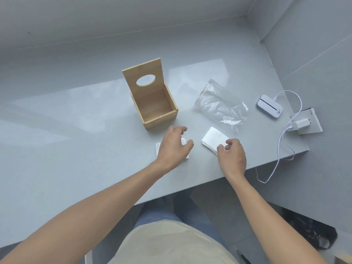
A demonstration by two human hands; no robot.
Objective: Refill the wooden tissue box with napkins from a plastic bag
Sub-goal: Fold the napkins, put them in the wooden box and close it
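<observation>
- Here the right hand (231, 156) pinches the near corner of the napkin stack (214, 141); the left hand (174, 147) hovers spread above a single napkin (159, 148).
- The napkins look light, soft and easy to slide apart, so I would hold the stack by both short sides.
- The wooden tissue box (155, 105) stands open just beyond the left hand, the empty plastic bag (221, 104) beyond the right.
- The table edge (266, 162) is close to the right hand; towards the box there is free room.
</observation>
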